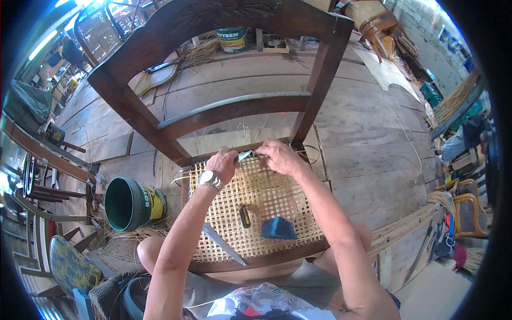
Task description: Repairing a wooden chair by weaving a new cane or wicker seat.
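Note:
A dark wooden chair (186,18) with a carved top rail stands before me, its seat woven in open cane mesh (234,197). At the back edge of the seat, my left hand (221,164) is closed around a small pointed tool with a pale blade (244,156). Close beside the blade's tip, my right hand (281,158) has its fingers pinched at the rear rail; what they hold is too small to make out. On the mesh lie a long grey blade (226,247), a short dark-and-yellow handle (244,216) and a blue block-like piece (278,228).
To my left a dark green bucket (128,205) lies tipped on the plank floor (368,154). Behind the chair stands another bucket (232,40). Chair frames (40,218) crowd the left side. Long cane bundles (405,221) lie at the right, near a rattan piece (469,213).

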Motion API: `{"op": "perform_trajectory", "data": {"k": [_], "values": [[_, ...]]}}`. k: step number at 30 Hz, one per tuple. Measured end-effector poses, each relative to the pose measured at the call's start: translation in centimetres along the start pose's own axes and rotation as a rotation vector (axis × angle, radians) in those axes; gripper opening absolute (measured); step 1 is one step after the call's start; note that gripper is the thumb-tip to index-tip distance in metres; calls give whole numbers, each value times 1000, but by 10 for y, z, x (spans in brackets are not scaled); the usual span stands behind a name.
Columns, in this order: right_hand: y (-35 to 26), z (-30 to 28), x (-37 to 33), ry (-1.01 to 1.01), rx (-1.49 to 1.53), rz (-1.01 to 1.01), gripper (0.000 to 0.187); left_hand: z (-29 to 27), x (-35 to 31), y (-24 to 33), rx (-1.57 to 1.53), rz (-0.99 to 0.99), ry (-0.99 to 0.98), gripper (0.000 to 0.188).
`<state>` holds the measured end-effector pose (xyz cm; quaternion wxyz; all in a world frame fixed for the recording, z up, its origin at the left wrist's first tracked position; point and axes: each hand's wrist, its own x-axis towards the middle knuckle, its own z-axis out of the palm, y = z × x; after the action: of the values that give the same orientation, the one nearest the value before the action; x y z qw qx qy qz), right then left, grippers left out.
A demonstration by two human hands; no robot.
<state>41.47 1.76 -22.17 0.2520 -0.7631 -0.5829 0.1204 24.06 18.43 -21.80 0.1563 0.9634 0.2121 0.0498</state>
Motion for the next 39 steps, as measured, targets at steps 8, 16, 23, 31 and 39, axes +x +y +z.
{"op": "perform_trajectory", "data": {"k": [8,16,23,31,39], "values": [[-14,24,-6,330,69,-143,13,-41,-23,-15,-117,-282,264,32],[8,-61,-18,595,1318,132,18,-4,-23,37,-607,-160,90,21],[-48,-88,-29,557,744,388,19,44,8,160,65,176,-397,42],[7,-19,22,200,171,391,9,12,-15,134,34,361,-327,23],[17,-8,25,223,279,470,15,-3,15,47,86,8,-123,20]]}}
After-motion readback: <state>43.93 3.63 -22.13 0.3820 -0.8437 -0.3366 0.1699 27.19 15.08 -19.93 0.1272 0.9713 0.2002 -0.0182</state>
